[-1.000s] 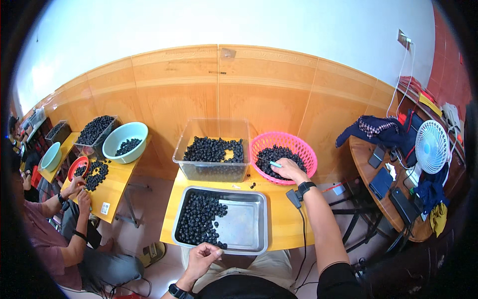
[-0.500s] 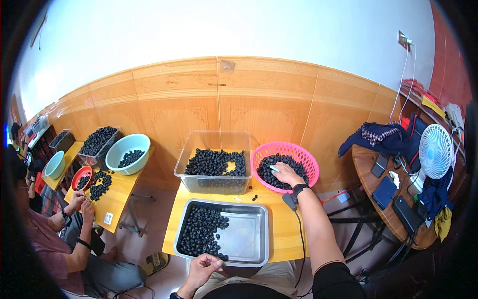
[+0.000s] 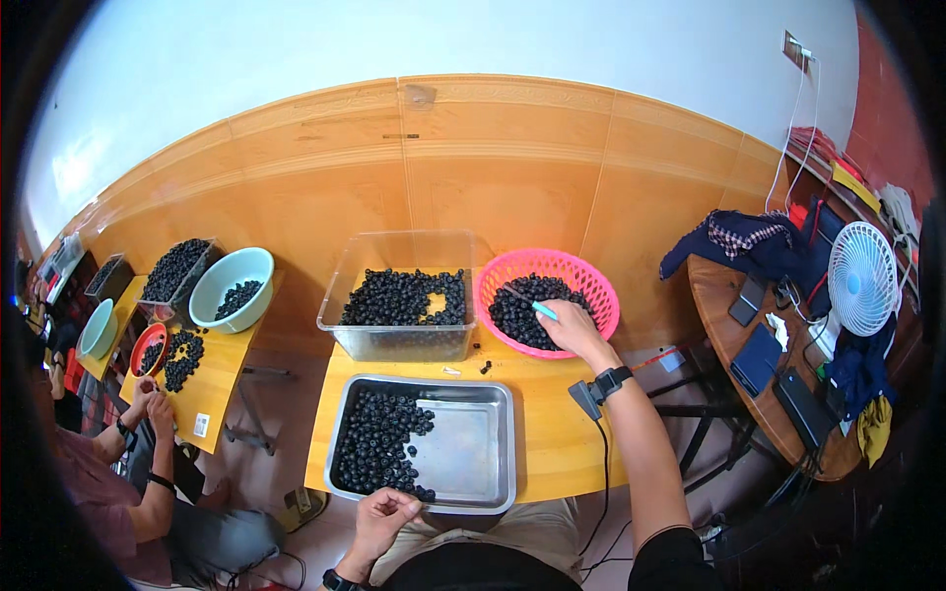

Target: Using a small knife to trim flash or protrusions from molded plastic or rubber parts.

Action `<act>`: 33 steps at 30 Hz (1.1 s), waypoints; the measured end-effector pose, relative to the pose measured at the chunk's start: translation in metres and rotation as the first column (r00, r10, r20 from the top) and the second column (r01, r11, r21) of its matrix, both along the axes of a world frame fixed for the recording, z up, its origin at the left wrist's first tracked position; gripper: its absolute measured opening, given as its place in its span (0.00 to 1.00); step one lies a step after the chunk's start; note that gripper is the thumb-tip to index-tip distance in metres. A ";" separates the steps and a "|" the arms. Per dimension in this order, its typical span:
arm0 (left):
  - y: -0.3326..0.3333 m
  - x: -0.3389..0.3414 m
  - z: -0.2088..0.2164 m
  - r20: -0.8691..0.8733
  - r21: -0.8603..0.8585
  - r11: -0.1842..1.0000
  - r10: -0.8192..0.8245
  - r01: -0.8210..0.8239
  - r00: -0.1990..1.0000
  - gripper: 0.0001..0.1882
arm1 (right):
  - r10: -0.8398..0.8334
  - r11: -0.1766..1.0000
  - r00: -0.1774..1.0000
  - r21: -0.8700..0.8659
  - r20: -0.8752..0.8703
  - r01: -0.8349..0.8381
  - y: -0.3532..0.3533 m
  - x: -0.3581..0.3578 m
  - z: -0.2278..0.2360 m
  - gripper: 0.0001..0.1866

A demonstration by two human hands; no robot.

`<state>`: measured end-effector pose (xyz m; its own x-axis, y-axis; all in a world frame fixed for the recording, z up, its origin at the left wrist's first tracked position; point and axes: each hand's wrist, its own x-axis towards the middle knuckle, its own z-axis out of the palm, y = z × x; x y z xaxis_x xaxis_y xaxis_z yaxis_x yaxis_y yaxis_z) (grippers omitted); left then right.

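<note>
A slim tool with a turquoise handle [image 3: 544, 310] and a thin tip is gripped in my right hand [image 3: 572, 330], over the near right side of a pink slotted basket [image 3: 608, 305]. Small black round pieces [image 3: 522, 323] fill its bottom. My left hand [image 3: 382, 522] is at the near edge of a metal tray [image 3: 504, 448], thumb and fingertips pinched together; whatever they hold is too small to tell. Similar black pieces [image 3: 379, 433] cover the tray's left half, some showing a hole. Its right half is bare metal.
Behind the tray stands a clear plastic bin [image 3: 340, 320] with more black pieces. A cable hangs from my right wrist. Right: a round table [image 3: 705, 286] with phones and a fan [image 3: 862, 279]. Left: a co-worker [image 3: 108, 492] beside a table with bowls [image 3: 232, 291].
The whole view has shifted, so things sit higher and further left. My right hand has drawn slightly toward me and right within the basket, still holding the tool. My left hand stays pinched by the tray.
</note>
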<state>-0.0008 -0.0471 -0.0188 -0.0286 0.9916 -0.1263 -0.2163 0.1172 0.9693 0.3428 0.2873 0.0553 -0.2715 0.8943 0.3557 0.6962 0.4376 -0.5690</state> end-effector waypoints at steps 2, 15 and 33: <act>-0.001 -0.001 -0.002 0.019 0.020 1.000 0.010 -0.011 1.000 0.02 | 0.022 0.995 0.997 -0.097 0.072 -0.015 -0.010 0.002 0.010 0.14; -0.001 0.005 0.005 0.009 -0.026 0.999 0.033 -0.033 0.999 0.02 | 0.202 0.916 0.979 -0.359 0.031 -0.178 0.040 -0.018 -0.024 0.17; -0.002 0.007 0.000 0.013 -0.035 0.997 0.067 -0.067 0.998 0.03 | -0.138 0.804 0.825 -0.549 -0.548 -0.230 0.063 -0.023 -0.048 0.11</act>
